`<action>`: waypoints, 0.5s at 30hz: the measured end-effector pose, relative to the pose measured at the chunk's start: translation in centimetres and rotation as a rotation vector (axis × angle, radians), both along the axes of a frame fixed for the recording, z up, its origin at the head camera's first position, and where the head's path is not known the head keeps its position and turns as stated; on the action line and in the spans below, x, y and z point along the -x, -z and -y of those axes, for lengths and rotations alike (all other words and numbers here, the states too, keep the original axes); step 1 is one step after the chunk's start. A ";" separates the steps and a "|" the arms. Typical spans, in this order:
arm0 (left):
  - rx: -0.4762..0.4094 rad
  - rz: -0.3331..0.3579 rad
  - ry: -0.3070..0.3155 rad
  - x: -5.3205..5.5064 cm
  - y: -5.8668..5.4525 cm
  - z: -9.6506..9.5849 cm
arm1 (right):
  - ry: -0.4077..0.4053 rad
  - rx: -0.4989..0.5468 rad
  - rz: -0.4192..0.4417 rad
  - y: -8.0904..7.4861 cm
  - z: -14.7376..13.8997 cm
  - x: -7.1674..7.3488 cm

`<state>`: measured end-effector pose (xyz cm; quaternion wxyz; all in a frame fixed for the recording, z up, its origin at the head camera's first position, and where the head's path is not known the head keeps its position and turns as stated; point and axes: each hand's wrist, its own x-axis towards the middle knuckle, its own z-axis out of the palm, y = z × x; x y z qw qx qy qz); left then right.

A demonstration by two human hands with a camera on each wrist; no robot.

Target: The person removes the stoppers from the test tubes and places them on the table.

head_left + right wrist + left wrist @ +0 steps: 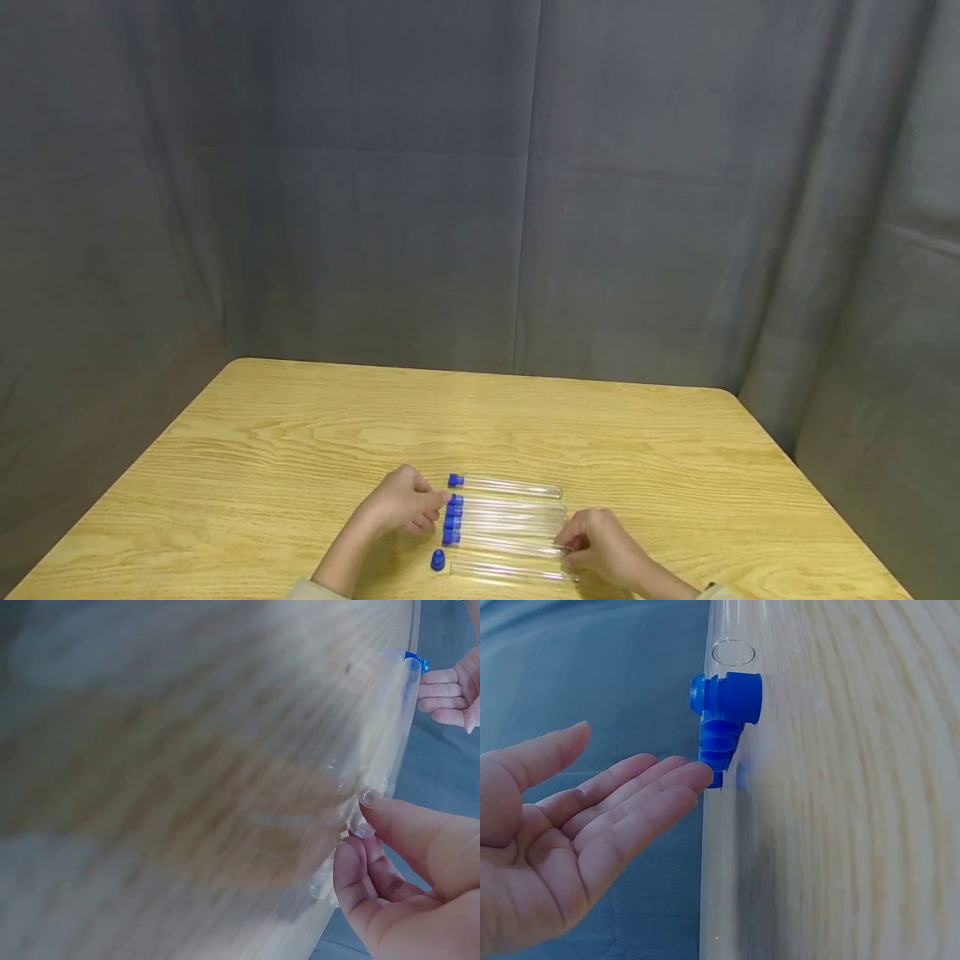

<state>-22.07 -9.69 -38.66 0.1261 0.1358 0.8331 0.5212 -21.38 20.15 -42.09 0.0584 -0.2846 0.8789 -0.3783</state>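
Across the near part of the bench (300, 425), the head view shows clear tubes (502, 525) lying crosswise between two hands. Four tubes with blue caps (452, 523) lie close together; another capped tube (517, 485) lies just beyond them, slightly apart. Nearest the person is an uncapped tube (510, 572), with a loose cap (438, 560) standing just beside its open end. The left hand (401, 504) is at the capped ends, its index fingertip at the farthest cap of the four; whether it touches is hard to tell. The right hand (603, 546) is at the rounded ends, thumb and fingers closed on the tip of a tube. A grey curtain (390, 250) hangs behind.

From the left wrist, the left hand shows its palm, fingers straight and thumb held away, with fingertips right beside the line of caps. The loose cap stands close to the camera, near the tube's round mouth.

From the right wrist, the right hand's thumb and fingers pinch one rounded tube end; other ends lie near, and the left hand shows beyond, beside a cap.
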 end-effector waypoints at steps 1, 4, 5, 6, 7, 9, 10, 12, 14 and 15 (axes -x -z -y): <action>-0.001 -0.003 0.001 0.0 0.0 0.0 | -0.002 -0.001 0.000 0.0 0.0 0.0; 0.000 0.001 -0.008 0.0 0.0 -0.1 | -0.004 0.003 0.006 0.0 -0.1 -0.1; 0.000 0.005 -0.011 0.0 0.0 -0.1 | -0.003 0.007 0.011 0.0 -0.1 -0.2; -0.001 0.010 -0.015 0.0 0.0 -0.1 | -0.003 0.016 0.024 0.0 -0.2 -0.2; -0.002 0.014 -0.019 0.0 0.0 -0.1 | -0.004 0.028 0.036 0.0 -0.2 -0.2; -0.008 0.020 -0.023 0.0 0.1 -0.1 | -0.010 0.059 0.066 0.0 -0.2 -0.2; -0.012 0.019 -0.023 0.0 0.1 -0.1 | -0.012 0.076 0.077 -0.1 -0.3 -0.2; -0.025 0.018 -0.017 0.0 0.1 -0.1 | -0.010 0.114 0.102 -0.1 -0.4 -0.1; -0.037 0.014 -0.014 0.0 0.1 -0.1 | -0.017 0.157 0.108 -0.1 -0.5 0.0; -0.043 0.010 -0.014 0.0 0.1 -0.1 | -0.020 0.180 0.117 -0.1 -0.6 0.0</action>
